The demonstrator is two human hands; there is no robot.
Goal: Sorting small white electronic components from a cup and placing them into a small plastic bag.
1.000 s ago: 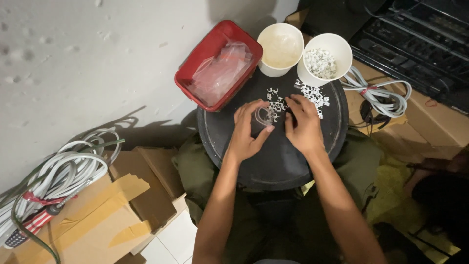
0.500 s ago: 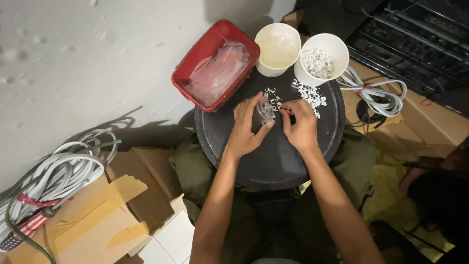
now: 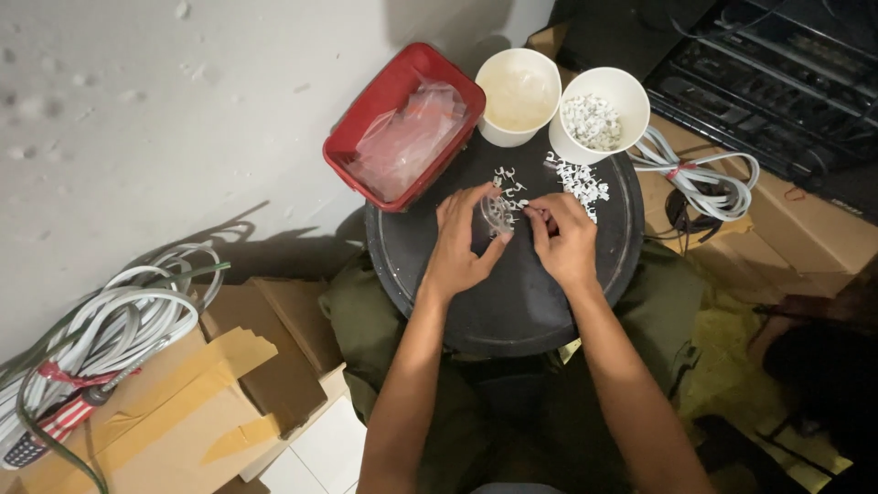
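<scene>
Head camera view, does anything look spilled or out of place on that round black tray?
Yes. Small white clips lie loose on the round black tray, scattered beside the white cup holding more of them. The left hand and right hand work just beside that scatter.

Small clear piece (image 3: 498, 215) between both hands stays indistinct.

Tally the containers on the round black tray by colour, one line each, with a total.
White cups: 2, one looking empty, one holding small white clips
Red baskets: 1, with clear plastic bags inside
Total: 3

The left hand holds a small clear bag; the right hand pinches something small beside it.
</scene>
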